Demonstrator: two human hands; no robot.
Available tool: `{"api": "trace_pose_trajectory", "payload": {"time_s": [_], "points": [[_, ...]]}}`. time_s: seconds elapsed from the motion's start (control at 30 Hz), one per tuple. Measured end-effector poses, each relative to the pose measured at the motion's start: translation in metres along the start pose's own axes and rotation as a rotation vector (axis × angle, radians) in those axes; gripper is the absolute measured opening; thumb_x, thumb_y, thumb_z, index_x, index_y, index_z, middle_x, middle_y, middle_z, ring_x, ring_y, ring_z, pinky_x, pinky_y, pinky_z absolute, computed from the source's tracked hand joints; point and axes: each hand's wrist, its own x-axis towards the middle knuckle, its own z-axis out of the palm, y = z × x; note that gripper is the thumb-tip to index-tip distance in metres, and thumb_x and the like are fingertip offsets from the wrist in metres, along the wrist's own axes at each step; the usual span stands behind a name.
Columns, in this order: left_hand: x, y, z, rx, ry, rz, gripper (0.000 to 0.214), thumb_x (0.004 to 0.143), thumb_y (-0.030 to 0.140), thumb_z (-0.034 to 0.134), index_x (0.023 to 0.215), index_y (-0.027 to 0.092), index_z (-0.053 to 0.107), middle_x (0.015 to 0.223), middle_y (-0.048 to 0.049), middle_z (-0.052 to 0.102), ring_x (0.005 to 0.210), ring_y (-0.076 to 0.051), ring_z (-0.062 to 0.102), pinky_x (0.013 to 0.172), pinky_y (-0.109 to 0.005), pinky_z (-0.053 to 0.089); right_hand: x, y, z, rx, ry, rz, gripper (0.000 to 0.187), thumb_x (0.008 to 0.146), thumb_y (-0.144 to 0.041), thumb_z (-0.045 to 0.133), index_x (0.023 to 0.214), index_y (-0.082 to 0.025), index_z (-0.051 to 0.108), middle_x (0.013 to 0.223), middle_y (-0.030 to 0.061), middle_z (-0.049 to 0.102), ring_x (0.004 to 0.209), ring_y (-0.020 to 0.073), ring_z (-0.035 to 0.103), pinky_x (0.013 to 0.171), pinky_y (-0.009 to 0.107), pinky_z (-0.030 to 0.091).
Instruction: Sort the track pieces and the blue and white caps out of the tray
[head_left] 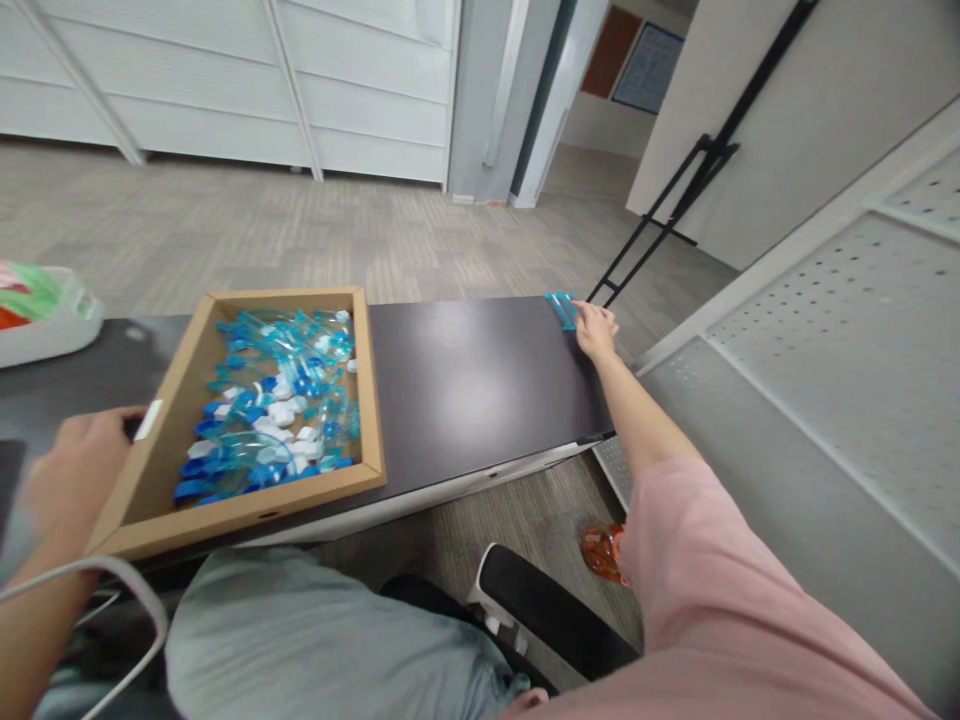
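- Labels: we see a white sticker (148,420) on the left rim of the cardboard tray (373,400), too small for us to read.
- Slender blue plastic pieces (559,311) lie at the counter's (480,380) right end, at the fingertips of our right hand (596,328); whether that grip grasps one, we cannot tell.
- Our left hand (82,470) is beside the tray's left wall, near a small dark object (133,427); its grip we cannot tell.
- Blue and white plastic parts (281,405) lie jumbled inside the tray.
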Motion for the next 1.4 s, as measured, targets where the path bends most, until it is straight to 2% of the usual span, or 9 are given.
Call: {"api": "trace_pose_trajectory", "payload": {"time_s": [0.07, 0.17, 0.4, 0.5, 0.6, 0.73, 0.9, 1.17, 1.4], "points": [[-0.010, -0.012, -0.004, -0.127, 0.073, -0.068, 0.071, 0.120, 0.041, 0.019, 0.170, 0.019, 0.064, 0.167, -0.0205, 0.069, 0.143, -0.031, 0.075, 0.111, -0.039, 0.062, 0.001, -0.018, 0.003, 0.035, 0.083, -0.086, 0.054, 0.117, -0.036, 0.045, 0.161, -0.026, 0.075, 0.174, 0.0175, 0.068, 0.158, 0.0451, 0.049, 0.131, 0.074, 0.040], [-0.017, -0.009, -0.010, -0.263, 0.087, -0.026, 0.060, 0.119, 0.039, 0.036, 0.161, 0.012, 0.069, 0.164, -0.0247, 0.069, 0.138, -0.037, 0.077, 0.110, -0.043, 0.062, -0.002, -0.077, 0.005, 0.104, 0.091, -0.332, 0.047, 0.115, -0.041, 0.052, 0.149, -0.024, 0.080, 0.156, 0.0208, 0.076, 0.147, 0.0452, 0.057, 0.127, 0.069, 0.042], [-0.019, -0.007, -0.008, -0.377, 0.134, 0.003, 0.052, 0.123, 0.033, 0.041, 0.159, 0.011, 0.071, 0.164, -0.0237, 0.068, 0.135, -0.034, 0.075, 0.113, -0.044, 0.056, -0.091, -0.296, 0.012, 0.239, -0.205, -1.041, 0.041, 0.115, -0.047, 0.063, 0.147, -0.027, 0.080, 0.134, 0.0131, 0.081, 0.126, 0.0364, 0.072, 0.117, 0.053, 0.047], [-0.020, -0.008, -0.005, -0.435, 0.152, 0.022, 0.050, 0.123, 0.033, 0.044, 0.157, 0.009, 0.072, 0.162, -0.0260, 0.068, 0.137, -0.035, 0.074, 0.112, -0.045, 0.053, -0.133, -0.363, 0.033, 0.090, -0.284, -1.127, 0.050, 0.107, -0.045, 0.076, 0.152, -0.024, 0.079, 0.143, 0.0156, 0.080, 0.136, 0.0407, 0.071, 0.119, 0.053, 0.048], [-0.020, -0.007, -0.005, -0.481, 0.155, 0.024, 0.048, 0.122, 0.031, 0.047, 0.156, 0.012, 0.073, 0.162, -0.0268, 0.069, 0.137, -0.036, 0.074, 0.112, -0.046, 0.052, -0.155, -0.396, 0.056, -0.027, -0.344, -1.101, 0.050, 0.103, -0.039, 0.082, 0.150, -0.021, 0.082, 0.148, 0.0189, 0.078, 0.137, 0.0414, 0.072, 0.123, 0.055, 0.049], [-0.020, -0.006, -0.009, -0.496, 0.150, 0.000, 0.046, 0.119, 0.028, 0.048, 0.154, 0.024, 0.077, 0.163, -0.0230, 0.070, 0.140, -0.038, 0.075, 0.112, -0.047, 0.053, -0.155, -0.403, 0.071, 0.085, -0.316, -1.042, 0.041, 0.108, -0.037, 0.077, 0.145, -0.022, 0.087, 0.149, 0.0180, 0.079, 0.138, 0.0398, 0.074, 0.124, 0.055, 0.054], [-0.021, -0.006, -0.010, -0.519, 0.172, 0.016, 0.048, 0.117, 0.028, 0.049, 0.154, 0.025, 0.078, 0.160, -0.0249, 0.071, 0.139, -0.040, 0.075, 0.111, -0.051, 0.054, -0.131, -0.381, 0.069, 0.412, -0.335, -0.958, 0.038, 0.111, -0.038, 0.073, 0.142, -0.024, 0.091, 0.149, 0.0147, 0.082, 0.141, 0.0357, 0.076, 0.127, 0.055, 0.057], [-0.018, -0.007, -0.004, -0.513, 0.185, 0.005, 0.047, 0.117, 0.033, 0.050, 0.153, 0.023, 0.078, 0.159, -0.0249, 0.071, 0.140, -0.040, 0.073, 0.112, -0.050, 0.055, -0.114, -0.314, 0.049, 0.589, -0.389, -0.843, 0.040, 0.112, -0.045, 0.071, 0.138, -0.025, 0.092, 0.149, 0.0139, 0.084, 0.130, 0.0331, 0.080, 0.107, 0.049, 0.067], [-0.024, -0.007, -0.012, -0.485, 0.125, 0.039, 0.053, 0.123, 0.034, 0.044, 0.160, 0.006, 0.069, 0.165, -0.0267, 0.066, 0.139, -0.036, 0.072, 0.114, -0.046, 0.050, -0.118, -0.242, 0.033, 0.555, -0.316, -0.891, 0.041, 0.110, -0.051, 0.074, 0.140, -0.029, 0.093, 0.150, 0.0150, 0.082, 0.140, 0.0381, 0.078, 0.123, 0.061, 0.063]]}}
